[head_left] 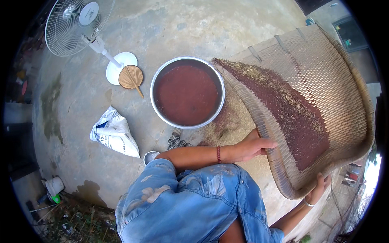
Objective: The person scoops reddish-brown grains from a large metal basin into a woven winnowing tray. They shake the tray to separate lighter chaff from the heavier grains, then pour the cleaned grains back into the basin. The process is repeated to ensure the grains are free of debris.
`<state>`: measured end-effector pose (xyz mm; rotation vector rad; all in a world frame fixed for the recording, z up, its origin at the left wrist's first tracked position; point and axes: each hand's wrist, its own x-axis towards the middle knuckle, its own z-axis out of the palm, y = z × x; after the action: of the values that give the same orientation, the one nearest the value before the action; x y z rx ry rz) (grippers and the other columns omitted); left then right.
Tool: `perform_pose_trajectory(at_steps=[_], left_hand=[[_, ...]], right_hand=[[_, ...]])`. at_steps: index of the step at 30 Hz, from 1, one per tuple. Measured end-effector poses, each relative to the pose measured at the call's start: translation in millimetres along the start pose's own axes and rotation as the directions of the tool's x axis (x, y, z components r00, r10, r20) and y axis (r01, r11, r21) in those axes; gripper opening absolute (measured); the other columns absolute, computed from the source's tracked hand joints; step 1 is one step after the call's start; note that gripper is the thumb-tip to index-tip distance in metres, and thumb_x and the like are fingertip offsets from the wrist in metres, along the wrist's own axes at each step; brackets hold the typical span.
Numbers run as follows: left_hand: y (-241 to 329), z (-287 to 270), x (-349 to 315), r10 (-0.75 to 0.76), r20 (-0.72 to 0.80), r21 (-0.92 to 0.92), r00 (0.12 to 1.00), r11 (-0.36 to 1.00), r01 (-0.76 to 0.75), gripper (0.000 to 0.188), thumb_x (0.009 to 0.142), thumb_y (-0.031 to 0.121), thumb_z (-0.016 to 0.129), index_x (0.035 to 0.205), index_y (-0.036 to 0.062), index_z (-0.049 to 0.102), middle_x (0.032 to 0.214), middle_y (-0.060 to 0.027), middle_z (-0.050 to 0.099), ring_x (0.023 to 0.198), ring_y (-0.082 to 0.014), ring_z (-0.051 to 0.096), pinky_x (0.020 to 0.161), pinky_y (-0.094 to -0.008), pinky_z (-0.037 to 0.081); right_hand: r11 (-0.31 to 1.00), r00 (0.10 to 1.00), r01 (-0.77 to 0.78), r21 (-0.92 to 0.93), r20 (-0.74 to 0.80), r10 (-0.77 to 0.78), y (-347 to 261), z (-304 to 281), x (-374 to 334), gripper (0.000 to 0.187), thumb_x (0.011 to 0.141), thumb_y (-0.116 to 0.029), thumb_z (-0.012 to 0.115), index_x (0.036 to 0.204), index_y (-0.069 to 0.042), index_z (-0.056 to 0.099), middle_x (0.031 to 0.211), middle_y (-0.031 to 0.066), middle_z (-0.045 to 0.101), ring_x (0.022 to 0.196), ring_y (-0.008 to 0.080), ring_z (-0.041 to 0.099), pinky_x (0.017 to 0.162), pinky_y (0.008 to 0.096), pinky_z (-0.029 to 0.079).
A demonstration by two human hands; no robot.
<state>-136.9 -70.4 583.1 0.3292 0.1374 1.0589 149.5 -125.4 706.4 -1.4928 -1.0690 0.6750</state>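
A large woven winnowing basket [348, 93] fills the right side, tilted, its narrow open lip toward the far left. Inside lies a band of dark red-brown seeds [279, 109], with pale chaff [298, 107] strewn over it. My left hand [253, 146], a beaded bracelet at its wrist, grips the basket's near left rim, thumb on top. Under the near right corner, my right hand [319, 189] is wrapped around the rim, its fingers partly hidden. A round metal basin [222, 95], holding fine red-brown seeds [186, 95], stands left of the basket's lip.
A white standing fan [87, 24] is at the far left, with a round woven hand fan [131, 77] leaning on its base. A crumpled white sack [115, 131] lies on the concrete floor [73, 121]. Spilled chaff [235, 117] covers the ground between basin and basket.
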Motion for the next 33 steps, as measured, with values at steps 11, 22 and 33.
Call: perform_pose_trajectory(at_steps=[11,22,33], left_hand=[[-4.6,-3.3,1.1,-0.037,0.033,-0.061,0.999,0.997,0.039,0.051,0.079,0.008,0.064,0.123,0.0060,0.039,0.114,-0.0083,0.053,0.107,-0.0209,0.054,0.089,-0.0393,0.049],[-14.4,-5.5,1.5,-0.041,0.036,-0.046,0.999,0.998,0.043,0.052,0.080,0.010,0.064,0.124,0.0054,0.037,0.115,-0.0095,0.052,0.108,-0.0214,0.053,0.090,-0.0393,0.048],[-11.6,-4.5,-0.8,-0.034,0.059,0.002,0.998,0.999,0.034,0.050,0.080,0.011,0.064,0.122,0.0057,0.037,0.113,-0.0091,0.052,0.105,-0.0194,0.054,0.087,-0.0371,0.050]], right_hand=[[0.993,0.999,-0.011,-0.118,-0.031,0.007,-18.3,-1.9,1.5,0.049,0.079,-0.006,0.053,0.126,0.004,0.041,0.118,0.0131,0.051,0.105,0.0239,0.051,0.091,0.0331,0.040],[0.999,0.995,-0.023,0.041,0.094,0.019,-9.7,-14.2,8.2,0.055,0.077,-0.006,0.054,0.128,0.004,0.038,0.118,0.0114,0.049,0.104,0.0218,0.049,0.092,0.0326,0.039],[0.996,0.993,-0.003,0.090,0.122,-0.008,1.2,-20.6,12.4,0.055,0.076,-0.004,0.053,0.129,0.005,0.038,0.118,0.0118,0.049,0.104,0.0223,0.050,0.093,0.0320,0.038]])
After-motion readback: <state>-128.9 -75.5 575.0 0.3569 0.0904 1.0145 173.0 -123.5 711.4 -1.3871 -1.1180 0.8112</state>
